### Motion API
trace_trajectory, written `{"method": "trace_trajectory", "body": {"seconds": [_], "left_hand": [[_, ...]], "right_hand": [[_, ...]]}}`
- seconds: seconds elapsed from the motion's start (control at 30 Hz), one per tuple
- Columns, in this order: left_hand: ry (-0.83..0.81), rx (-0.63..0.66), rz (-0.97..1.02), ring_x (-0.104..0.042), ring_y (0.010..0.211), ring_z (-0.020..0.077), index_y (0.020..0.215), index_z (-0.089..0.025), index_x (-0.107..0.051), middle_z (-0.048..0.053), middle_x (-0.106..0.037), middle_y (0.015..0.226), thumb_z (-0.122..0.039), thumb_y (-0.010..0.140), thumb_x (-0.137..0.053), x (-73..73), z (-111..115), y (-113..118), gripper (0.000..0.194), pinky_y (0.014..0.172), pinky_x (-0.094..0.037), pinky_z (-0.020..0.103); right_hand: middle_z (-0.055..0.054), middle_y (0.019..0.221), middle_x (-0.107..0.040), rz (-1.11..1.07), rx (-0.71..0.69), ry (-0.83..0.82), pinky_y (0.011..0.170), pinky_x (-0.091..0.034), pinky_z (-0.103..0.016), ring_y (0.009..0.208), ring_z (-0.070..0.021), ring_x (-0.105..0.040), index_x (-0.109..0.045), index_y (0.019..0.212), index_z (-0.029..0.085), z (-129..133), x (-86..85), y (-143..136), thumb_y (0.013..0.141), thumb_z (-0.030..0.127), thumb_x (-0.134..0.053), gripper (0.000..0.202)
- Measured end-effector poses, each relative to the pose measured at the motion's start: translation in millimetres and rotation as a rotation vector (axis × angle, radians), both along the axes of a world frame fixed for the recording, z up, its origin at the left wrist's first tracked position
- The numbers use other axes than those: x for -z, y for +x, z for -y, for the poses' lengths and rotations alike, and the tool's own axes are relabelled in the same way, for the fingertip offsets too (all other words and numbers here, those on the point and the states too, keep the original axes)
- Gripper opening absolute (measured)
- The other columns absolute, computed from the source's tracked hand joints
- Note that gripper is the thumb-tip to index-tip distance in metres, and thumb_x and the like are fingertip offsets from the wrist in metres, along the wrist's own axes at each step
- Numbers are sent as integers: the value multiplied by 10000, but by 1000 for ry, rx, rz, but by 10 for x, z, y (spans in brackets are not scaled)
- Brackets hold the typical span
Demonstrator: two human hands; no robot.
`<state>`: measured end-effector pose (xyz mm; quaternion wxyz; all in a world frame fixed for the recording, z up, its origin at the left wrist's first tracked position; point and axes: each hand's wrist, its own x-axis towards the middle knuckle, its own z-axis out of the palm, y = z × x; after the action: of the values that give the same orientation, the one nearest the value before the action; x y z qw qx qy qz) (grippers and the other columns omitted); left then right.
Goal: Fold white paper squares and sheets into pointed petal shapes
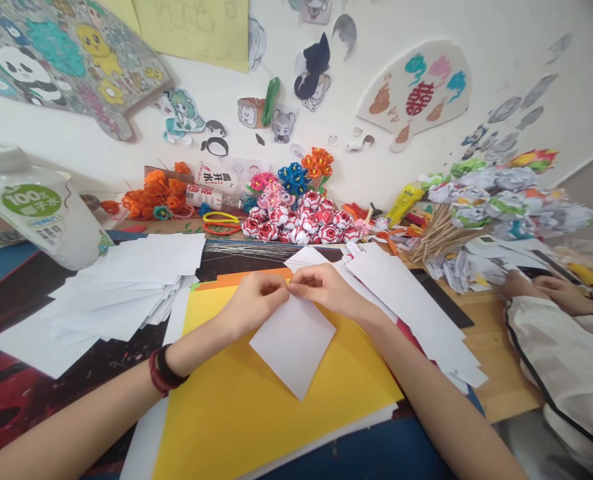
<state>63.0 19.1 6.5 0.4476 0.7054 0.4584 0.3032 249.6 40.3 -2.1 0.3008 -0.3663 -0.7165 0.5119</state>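
Observation:
A small white square of paper (294,347) lies turned like a diamond over a large yellow sheet (211,413). My left hand (261,299) pinches its far corner from the left, thumb and fingers pressed together. From the right, my right hand (321,288) pinches the same corner, the fingertips of both hands nearly touching. The corner itself is hidden by my fingers. Under the yellow sheet, edges of orange and white sheets stick out.
White paper stacks lie left (121,287) and right (416,313). A plastic bottle (36,207) stands far left. Behind are red-white paper flowers (311,223) and orange flowers (159,193). A bundle of stick-stemmed paper flowers (506,193) lies right, near another person's hands (556,290).

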Motion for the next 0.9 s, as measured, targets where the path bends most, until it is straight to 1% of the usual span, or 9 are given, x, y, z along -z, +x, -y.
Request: {"method": "trace_trajectory", "body": {"seconds": [0.23, 0.37, 0.5, 0.7, 0.9], "left_hand": [[-49, -87, 126, -328, 513, 95, 502, -181, -369, -33, -341, 522, -340, 682, -493, -7, 7, 46, 270, 447, -254, 220], [-100, -81, 167, -313, 503, 90, 507, -185, -349, -37, -330, 519, -337, 678, -498, 10, 11, 48, 273, 440, -234, 220], [-134, -53, 188, -273, 491, 82, 499, -182, -345, -50, -283, 513, -293, 671, -486, 27, 20, 34, 249, 458, -196, 237], [-98, -16, 171, -278, 532, 91, 489, -176, -360, -44, -295, 518, -255, 668, -469, 9, -4, 22, 223, 510, -186, 263], [-87, -13, 183, -264, 535, 91, 496, -182, -344, -46, -298, 516, -253, 681, -468, -14, -10, 9, 233, 518, -182, 271]], "right_hand": [[-37, 743, -627, -50, 87, 19, 581, -416, -236, 670, -142, -553, -680, 763, 143, 58, -14, -60, 792, 461, -673, 319], [-39, 729, -629, -49, 127, 47, 568, -413, -239, 661, -146, -550, -685, 747, 146, 62, -41, -56, 780, 452, -680, 308], [-32, 710, -620, -59, 200, 60, 552, -394, -239, 630, -138, -533, -673, 714, 148, -41, -41, 78, 764, 419, -690, 276], [-11, 677, -613, -149, 340, 67, 585, -383, -242, 620, -123, -521, -665, 695, 145, -258, -26, 382, 699, 361, -746, 231], [-16, 669, -624, -126, 335, 54, 584, -374, -244, 620, -124, -523, -684, 692, 139, -302, -14, 452, 678, 352, -767, 229]]}}
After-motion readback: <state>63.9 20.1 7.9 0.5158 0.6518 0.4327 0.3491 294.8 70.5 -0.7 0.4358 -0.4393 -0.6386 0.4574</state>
